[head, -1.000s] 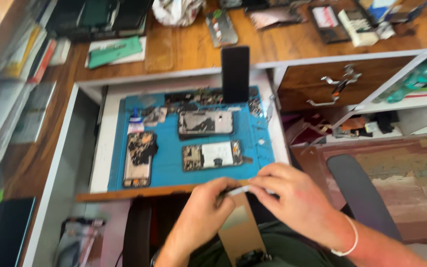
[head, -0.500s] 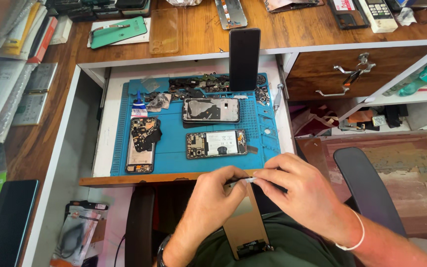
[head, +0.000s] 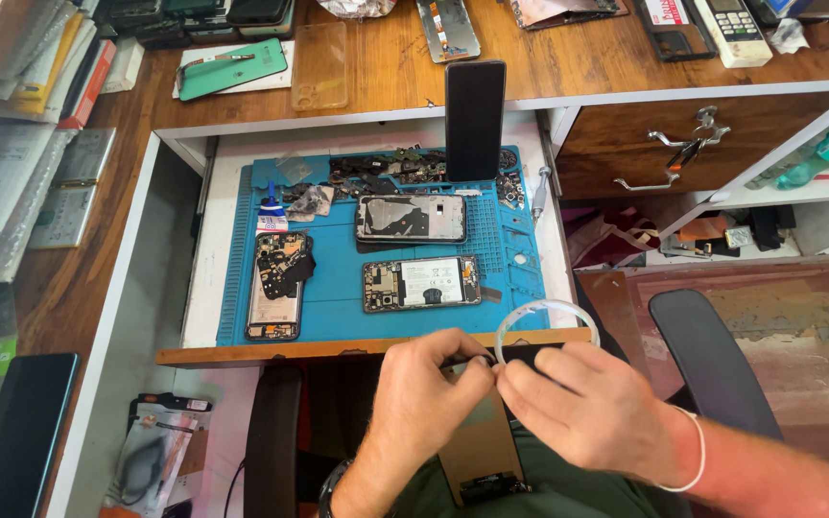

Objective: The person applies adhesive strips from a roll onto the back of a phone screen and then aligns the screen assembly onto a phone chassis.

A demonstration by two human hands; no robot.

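My left hand and my right hand meet over my lap, just in front of the tray's wooden edge. Together they pinch a thin translucent roll of tape that curves up in a ring above my right fingers. A dark phone panel lies on my lap under both hands. On the blue work mat lie three opened phones: one at the left, one in the middle and one nearer me.
A black phone stands upright at the back of the mat among small dark parts. A green phone cover and a clear case lie on the wooden desk. A wooden drawer sits at right, a black chair arm beside me.
The view has shifted down and steadied. My hands stay together at the tray's edge; the tape ring now stands up clearly above my right fingers.
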